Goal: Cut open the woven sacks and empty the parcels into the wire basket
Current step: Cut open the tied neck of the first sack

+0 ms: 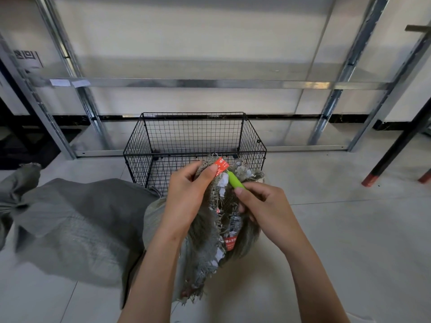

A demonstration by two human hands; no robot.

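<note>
The left hand (186, 194) grips the frayed neck of a grey woven sack (210, 229). The right hand (261, 206) pinches a slim green cutter (234, 180) against it, before a black wire basket (194, 141).

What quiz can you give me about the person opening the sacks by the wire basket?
1. True or false: the wire basket holds no parcels yet.
2. Which hand holds the green cutter? A. left B. right C. neither
3. Fill in: the other grey sack, lying on the floor, has its neck ___ shut.

Key: 1. True. 2. B: the right hand pinches it at the top of the frayed sack, which the left hand grips. 3. Tied.
</note>
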